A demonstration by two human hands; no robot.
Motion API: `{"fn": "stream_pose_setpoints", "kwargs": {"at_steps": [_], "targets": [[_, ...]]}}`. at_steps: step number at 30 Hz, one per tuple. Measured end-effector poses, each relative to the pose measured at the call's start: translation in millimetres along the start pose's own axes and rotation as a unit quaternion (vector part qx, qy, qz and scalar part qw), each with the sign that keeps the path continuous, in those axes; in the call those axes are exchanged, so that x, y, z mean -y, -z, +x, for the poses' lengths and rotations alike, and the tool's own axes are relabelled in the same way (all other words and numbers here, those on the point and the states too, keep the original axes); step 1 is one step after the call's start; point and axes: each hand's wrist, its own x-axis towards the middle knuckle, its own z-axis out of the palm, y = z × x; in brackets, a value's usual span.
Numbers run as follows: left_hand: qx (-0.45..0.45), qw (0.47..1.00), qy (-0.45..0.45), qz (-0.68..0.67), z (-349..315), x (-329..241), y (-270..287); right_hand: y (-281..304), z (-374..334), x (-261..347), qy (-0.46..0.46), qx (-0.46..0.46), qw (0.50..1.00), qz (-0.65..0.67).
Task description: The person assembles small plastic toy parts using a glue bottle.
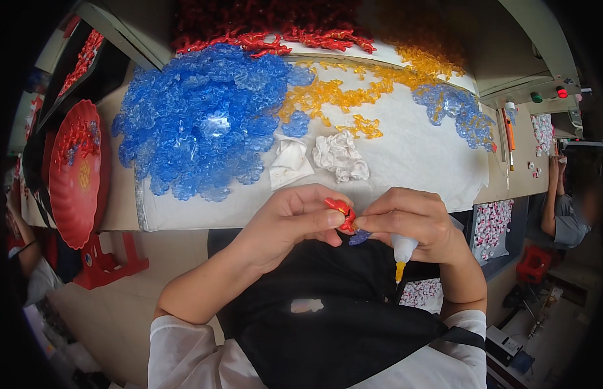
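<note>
In front of my chest, my left hand [291,223] pinches a small red plastic figure [343,214] with some yellow on it between thumb and fingers. My right hand [411,220] meets it from the other side, its fingertips holding a translucent blue piece [360,237] against the figure's lower end. Tucked in the same hand is a white squeeze bottle [403,247] with a yellow needle tip pointing down. Whether the blue piece is joined to the figure is hidden by the fingers.
A big heap of clear blue pieces [204,123] covers the table's left. Amber pieces [340,96] and a smaller blue pile [454,110] lie farther right. Crumpled white tissue [340,155] sits before me. A red scalloped tray [74,188] stands left; another person's arm [553,194] shows right.
</note>
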Motion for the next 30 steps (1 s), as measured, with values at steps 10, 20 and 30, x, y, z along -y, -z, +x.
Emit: {"fn": "stream_pose_setpoints", "kwargs": {"at_steps": [10, 20, 30], "targets": [[-0.011, 0.999, 0.017, 0.040, 2.3, 2.6, 0.0, 0.3, -2.0, 0.0, -0.019, 0.037, 0.999, -0.030], [-0.005, 0.992, -0.035, 0.121, -4.8, -8.3, -2.6, -11.1, -2.5, 3.8, -0.036, -0.024, 0.999, -0.033], [-0.024, 0.994, -0.025, 0.108, -7.6, -5.7, -2.4, -13.6, 0.5, 2.3, -0.025, -0.016, 0.998, -0.046]]}}
